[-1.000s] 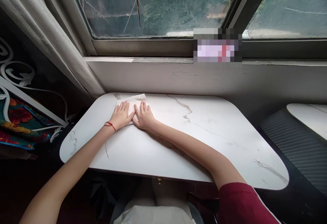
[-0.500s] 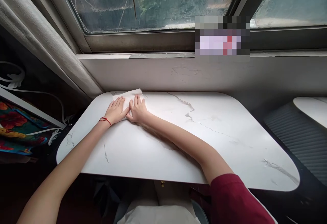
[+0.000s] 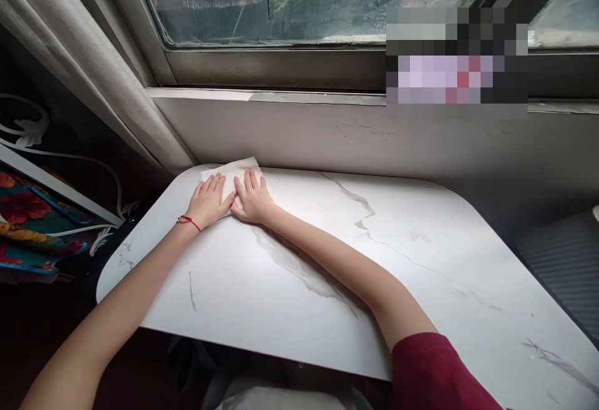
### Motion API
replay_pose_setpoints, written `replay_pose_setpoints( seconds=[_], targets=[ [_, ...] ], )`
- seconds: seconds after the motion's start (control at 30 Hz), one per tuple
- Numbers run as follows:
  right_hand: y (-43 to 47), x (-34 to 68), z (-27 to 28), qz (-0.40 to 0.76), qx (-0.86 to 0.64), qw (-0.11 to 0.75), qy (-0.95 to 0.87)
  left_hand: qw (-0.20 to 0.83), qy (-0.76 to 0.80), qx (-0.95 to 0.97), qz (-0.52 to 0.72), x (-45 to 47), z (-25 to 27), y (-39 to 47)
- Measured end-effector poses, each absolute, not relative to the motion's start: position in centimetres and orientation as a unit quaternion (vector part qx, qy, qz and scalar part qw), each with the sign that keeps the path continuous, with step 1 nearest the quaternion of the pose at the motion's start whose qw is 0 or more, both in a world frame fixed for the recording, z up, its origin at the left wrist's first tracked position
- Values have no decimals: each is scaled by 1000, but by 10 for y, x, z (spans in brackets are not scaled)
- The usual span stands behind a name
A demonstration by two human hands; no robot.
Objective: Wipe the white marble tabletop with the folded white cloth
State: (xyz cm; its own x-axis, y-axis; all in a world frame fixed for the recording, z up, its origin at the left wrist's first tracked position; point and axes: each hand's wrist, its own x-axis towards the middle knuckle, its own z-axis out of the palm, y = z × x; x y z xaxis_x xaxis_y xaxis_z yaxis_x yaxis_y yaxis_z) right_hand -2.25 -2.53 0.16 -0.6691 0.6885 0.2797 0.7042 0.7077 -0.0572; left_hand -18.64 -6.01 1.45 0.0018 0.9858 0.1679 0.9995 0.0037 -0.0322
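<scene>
A white paper towel (image 3: 242, 166) lies flat near the back left corner of the white marble-patterned tabletop (image 3: 262, 329). My left hand (image 3: 209, 201), with a red cord bracelet (image 3: 188, 219) at its wrist, presses on the left part of the towel, fingers stretched out. Flat on the towel's right part is my right hand (image 3: 254, 199), its fingers spread. The two thumbs meet or nearly meet between the hands. Both palms hide the middle and front of the towel, whose far edge shows beyond the fingertips.
Behind the table rises a low wall (image 3: 290, 129) under a window (image 3: 318, 4). A pale curtain (image 3: 93, 67) hangs at the left. White cables (image 3: 100, 163) and flowered fabric (image 3: 32, 223) are beside the table. A dark ridged surface (image 3: 561, 266) lies at the right.
The camera view has shifted, with the table's right end now running out of frame. My hands and the towel stay together at nearly the same place on the tabletop.
</scene>
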Motion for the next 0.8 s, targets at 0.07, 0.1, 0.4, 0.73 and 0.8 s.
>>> replay_pose_setpoints(
  seconds=[0.07,0.1,0.4,0.73,0.8],
  targets=[
    [-28,-22,3,-25,-381,137,-914,72,-711,-699,-37,-183,17,-64],
    [-31,-22,4,-22,-383,132,-914,71,-714,-696,-28,-181,19,-66],
    [-85,-22,29,18,-357,85,-930,69,-729,-679,56,-171,47,-117],
    [-182,-35,12,19,-201,175,-964,144,-757,-637,1,-190,27,-263],
    [-189,-35,7,7,-170,195,-966,122,-758,-641,-7,-200,21,-284]
  ],
)
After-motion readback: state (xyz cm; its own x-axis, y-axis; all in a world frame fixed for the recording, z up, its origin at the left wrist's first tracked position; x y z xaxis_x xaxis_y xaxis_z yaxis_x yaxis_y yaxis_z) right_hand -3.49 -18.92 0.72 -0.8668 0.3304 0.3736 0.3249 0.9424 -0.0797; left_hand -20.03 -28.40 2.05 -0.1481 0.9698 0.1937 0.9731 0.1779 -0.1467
